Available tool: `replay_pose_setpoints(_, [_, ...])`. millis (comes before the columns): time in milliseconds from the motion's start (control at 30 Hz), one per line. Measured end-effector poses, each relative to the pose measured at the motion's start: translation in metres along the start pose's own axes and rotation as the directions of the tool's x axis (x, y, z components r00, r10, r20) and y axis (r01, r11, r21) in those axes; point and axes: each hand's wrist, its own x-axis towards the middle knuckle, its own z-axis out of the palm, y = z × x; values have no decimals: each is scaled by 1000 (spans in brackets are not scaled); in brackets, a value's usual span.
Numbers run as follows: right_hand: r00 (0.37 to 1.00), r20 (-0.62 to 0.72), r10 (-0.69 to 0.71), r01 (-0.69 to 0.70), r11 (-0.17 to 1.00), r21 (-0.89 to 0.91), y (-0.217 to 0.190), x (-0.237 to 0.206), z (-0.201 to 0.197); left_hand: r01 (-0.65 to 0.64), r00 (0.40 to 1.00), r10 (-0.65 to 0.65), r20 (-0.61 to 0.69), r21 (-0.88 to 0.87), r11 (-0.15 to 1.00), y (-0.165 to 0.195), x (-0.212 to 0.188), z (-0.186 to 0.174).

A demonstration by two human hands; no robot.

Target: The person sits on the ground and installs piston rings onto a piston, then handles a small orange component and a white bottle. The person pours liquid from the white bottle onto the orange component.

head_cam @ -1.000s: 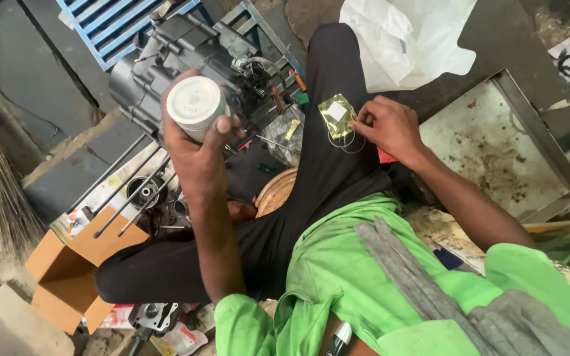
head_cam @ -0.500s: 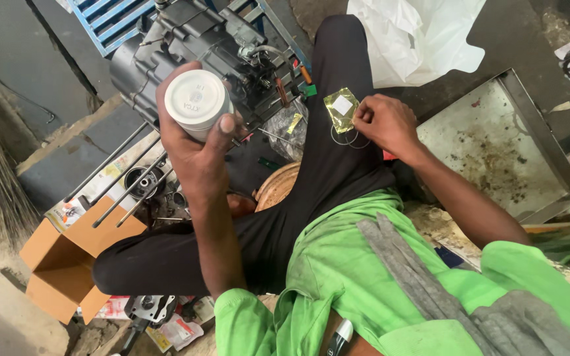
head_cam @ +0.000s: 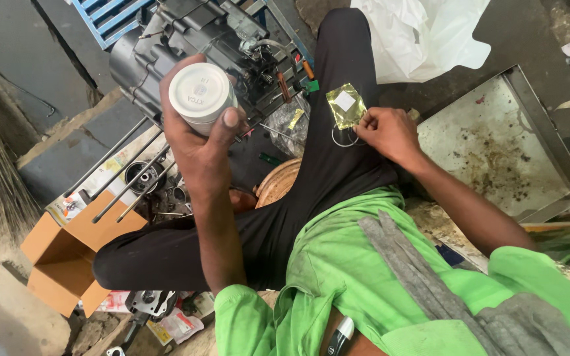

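Gripping a white piston [head_cam: 200, 93], left fingers [head_cam: 231, 120] clamp; right fingers [head_cam: 364, 122] pinch a yellow packet [head_cam: 346, 104].

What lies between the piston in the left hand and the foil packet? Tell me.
In the head view, between the piston in the left hand and foil packet: engine parts and screwdriver handles.

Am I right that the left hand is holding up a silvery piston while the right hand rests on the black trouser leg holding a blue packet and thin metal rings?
Not quite: the packet is gold-yellow, not blue, as the head view shows. The rest holds: the left hand holds up the silvery piston, and the right hand rests on the black trouser leg with thin metal rings.
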Motion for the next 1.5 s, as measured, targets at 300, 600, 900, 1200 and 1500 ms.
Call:
replay_pose_setpoints(300, [987, 12, -159, 152, 961, 231, -22, 34, -22, 18, 1000, -18, 3, 26, 999, 12, 41, -14])
replay_pose_setpoints(600, [955, 32, -293, 269, 909, 318, -75, 59, -48, 17, 999, -17, 41, 3, 1000, 40, 88, -47])
replay_pose_setpoints(900, [924, 26, -381, 341, 853, 394, -83, 76, -38, 30, 998, -30, 61, 2, 1000, 43, 105, -52])
replay_pose_setpoints(1200, [899, -87, -430, 420, 785, 455, -61, 106, -59, -2, 998, -1, 61, 57, 998, 40, 138, -27])
replay_pose_setpoints(1500, [925, -89, -371, 324, 643, 693, -100, 126, -68, 87, 995, -90, 53, 56, 995, 45, 186, -46])
